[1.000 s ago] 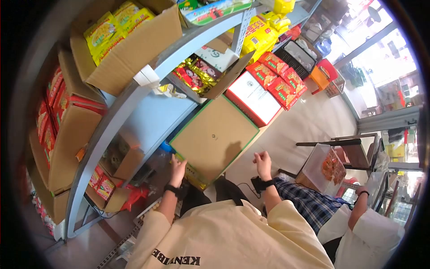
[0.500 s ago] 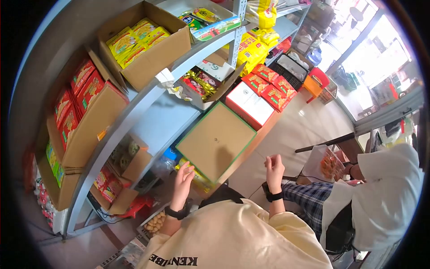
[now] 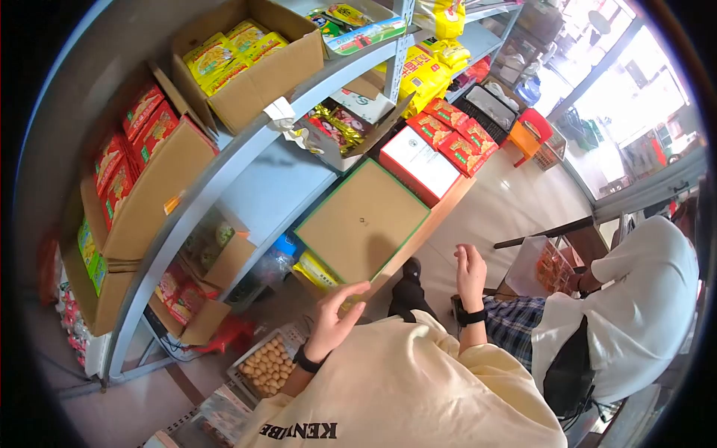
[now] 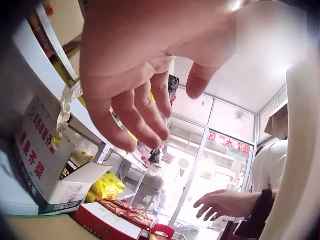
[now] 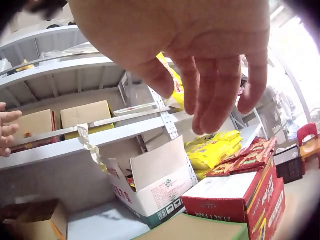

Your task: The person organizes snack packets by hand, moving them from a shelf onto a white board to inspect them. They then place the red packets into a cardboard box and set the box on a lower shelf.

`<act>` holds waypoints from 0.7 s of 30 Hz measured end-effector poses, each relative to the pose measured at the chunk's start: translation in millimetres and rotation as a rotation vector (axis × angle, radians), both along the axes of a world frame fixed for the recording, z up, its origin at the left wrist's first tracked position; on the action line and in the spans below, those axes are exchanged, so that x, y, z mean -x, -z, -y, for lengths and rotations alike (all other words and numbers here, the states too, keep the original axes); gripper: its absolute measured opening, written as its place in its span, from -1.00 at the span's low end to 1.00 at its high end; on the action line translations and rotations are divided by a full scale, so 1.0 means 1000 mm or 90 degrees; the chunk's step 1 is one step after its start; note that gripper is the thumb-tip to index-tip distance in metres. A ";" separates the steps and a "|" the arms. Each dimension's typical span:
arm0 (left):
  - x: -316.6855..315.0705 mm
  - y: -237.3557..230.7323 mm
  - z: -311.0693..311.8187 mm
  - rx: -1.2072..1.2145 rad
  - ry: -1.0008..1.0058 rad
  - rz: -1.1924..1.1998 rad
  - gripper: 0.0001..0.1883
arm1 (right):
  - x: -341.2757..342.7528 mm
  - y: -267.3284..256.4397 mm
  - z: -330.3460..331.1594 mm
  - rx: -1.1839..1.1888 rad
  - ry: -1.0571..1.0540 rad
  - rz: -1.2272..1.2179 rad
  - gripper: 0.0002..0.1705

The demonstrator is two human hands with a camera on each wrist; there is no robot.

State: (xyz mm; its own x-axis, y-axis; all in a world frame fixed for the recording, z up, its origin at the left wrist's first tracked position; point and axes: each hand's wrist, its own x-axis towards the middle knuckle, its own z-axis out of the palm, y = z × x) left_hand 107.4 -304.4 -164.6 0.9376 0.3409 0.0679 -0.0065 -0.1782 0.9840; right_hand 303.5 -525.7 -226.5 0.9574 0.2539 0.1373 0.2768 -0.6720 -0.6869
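The left hand (image 3: 336, 319) and right hand (image 3: 470, 281) were empty, fingers loosely straight, near the brown box (image 3: 363, 216). Holding it well probably needed a hand each side.

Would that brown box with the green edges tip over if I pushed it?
The brown box probably wouldn't tip easily, since its flat top looks broad. It may feel stiff, because its edges look straight. Its weight is hard to guess.
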 end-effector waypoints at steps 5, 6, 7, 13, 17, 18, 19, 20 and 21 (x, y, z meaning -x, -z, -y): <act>-0.073 -0.019 0.037 0.096 0.093 -0.002 -0.67 | -0.073 0.007 -0.012 -0.033 0.002 0.032 -0.82; -0.094 -0.019 0.044 0.082 0.123 -0.003 -0.67 | -0.089 0.002 -0.018 -0.127 0.024 0.023 -0.79; -0.115 -0.021 0.050 0.051 0.150 -0.001 -0.67 | -0.108 0.001 -0.019 -0.218 0.044 0.009 -0.75; -0.269 -0.023 0.082 0.135 0.205 -0.032 -0.64 | -0.267 0.020 0.013 -0.056 -0.063 0.032 -0.73; -0.375 0.032 0.081 0.447 0.158 -0.162 -0.64 | -0.356 0.052 0.027 -0.054 -0.025 -0.035 -0.80; -0.398 0.053 0.078 0.507 0.122 -0.227 -0.62 | -0.377 0.073 0.033 0.026 -0.051 -0.043 -0.78; -0.419 0.059 0.080 0.523 0.067 -0.256 -0.57 | -0.392 0.092 0.035 0.066 -0.072 -0.040 -0.76; -0.433 0.082 0.080 0.532 0.018 -0.317 -0.54 | -0.405 0.108 0.033 0.108 -0.095 -0.032 -0.73; -0.445 0.113 0.079 0.539 -0.033 -0.375 -0.51 | -0.417 0.119 0.030 0.148 -0.121 -0.022 -0.70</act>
